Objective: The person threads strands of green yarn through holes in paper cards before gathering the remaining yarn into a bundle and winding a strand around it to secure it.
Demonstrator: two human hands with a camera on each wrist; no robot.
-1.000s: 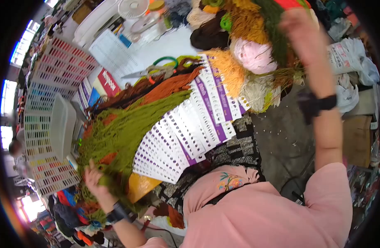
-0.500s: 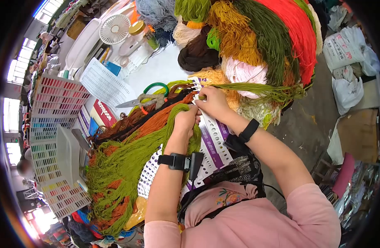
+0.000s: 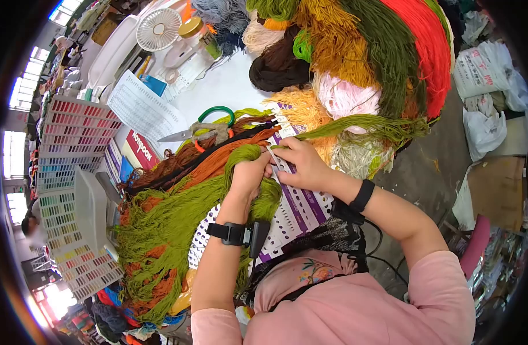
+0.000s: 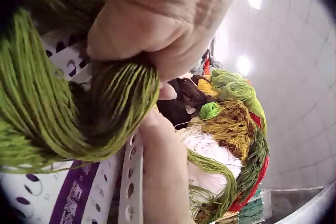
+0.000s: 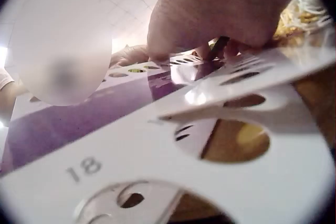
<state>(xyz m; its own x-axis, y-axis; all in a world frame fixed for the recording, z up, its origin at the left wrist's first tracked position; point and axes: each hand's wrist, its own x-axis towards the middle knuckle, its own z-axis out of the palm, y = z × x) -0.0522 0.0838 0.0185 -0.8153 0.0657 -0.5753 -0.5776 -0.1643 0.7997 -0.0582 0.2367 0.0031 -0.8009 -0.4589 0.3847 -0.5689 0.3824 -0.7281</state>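
Observation:
Looped over my left hand (image 3: 249, 175) is a thick bundle of olive-green thread (image 4: 31, 92); the fingers grip it close to the edge of a white-and-purple punched card (image 4: 131, 182). More of this green thread spreads across the table to the left. My right hand (image 3: 303, 164) meets the left one at the card's edge, its fingertips pinching green thread there. From that spot a green strand (image 3: 356, 123) runs right over the other skeins. Several punched cards (image 3: 301, 210) lie fanned beneath both hands. In the right wrist view, a card's holes and the number 18 (image 5: 84, 169) show large.
Scissors (image 3: 203, 132) with green and orange handles lie on brown thread behind the hands. Skeins in red (image 3: 419, 52), dark green, mustard and pink (image 3: 347, 98) are heaped at the back right. A colour chart board (image 3: 74, 144), a notebook (image 3: 142, 150) and a small fan (image 3: 159, 29) stand left.
One second ago my hands were far apart, left low and right raised at the far right. They came together at the cards; since then the right hand has shifted only slightly.

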